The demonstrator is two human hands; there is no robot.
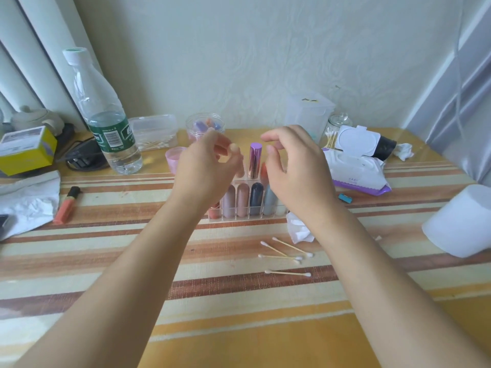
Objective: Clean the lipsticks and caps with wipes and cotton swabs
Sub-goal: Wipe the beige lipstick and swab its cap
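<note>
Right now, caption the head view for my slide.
Left hand and right hand hover above the lipstick organizer; cotton swabs and wipes pack lie nearby.

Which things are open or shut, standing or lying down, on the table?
Water bottle, standing, cap on, partly full.
Wipes pack, lid flipped open.
Purple lipstick, upright in rack, cap on.
Cotton swabs, lying loose.
Orange lip gloss, lying flat.
Left hand, open, empty.
Right hand, open, empty.
</note>
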